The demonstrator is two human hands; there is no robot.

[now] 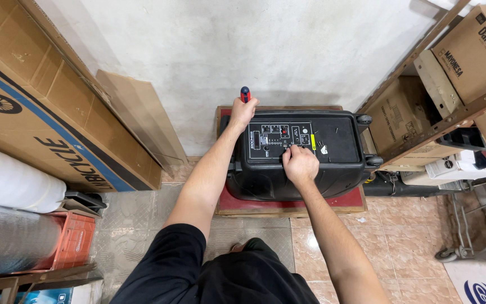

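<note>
Head view, looking straight down. Left hand [242, 111] is fisted around a screwdriver [245, 93], fingers wrapped tight on the handle; only the red and blue butt of the handle shows above the knuckles, and the shaft is hidden below the fist, so the tip's contact cannot be told. The tool appears to stand close to upright, at the far left corner of the speaker cabinet [341, 141]. Right hand [300, 164] rests on the cabinet's control panel [281, 138], fingers curled together with the tips on the panel's lower edge; whether they pinch a knob or only press there cannot be told. The cabinet lies directly under both hands, its long axis running left to right across the view, away from the right fingertips toward the castor wheels [363, 120] at the right end. The right hand is nearer the panel; the left is at its outer corner. The cabinet is black moulded plastic, lying on its back, the panel a rectangle with white markings, small buttons and a yellow strip at its right edge. It sits on a red board [347, 200] over a wooden pallet. Cardboard boxes [57, 124] stand well to the left of the hands, a metal shelf rack [451, 121] with more cartons to the right.
</note>
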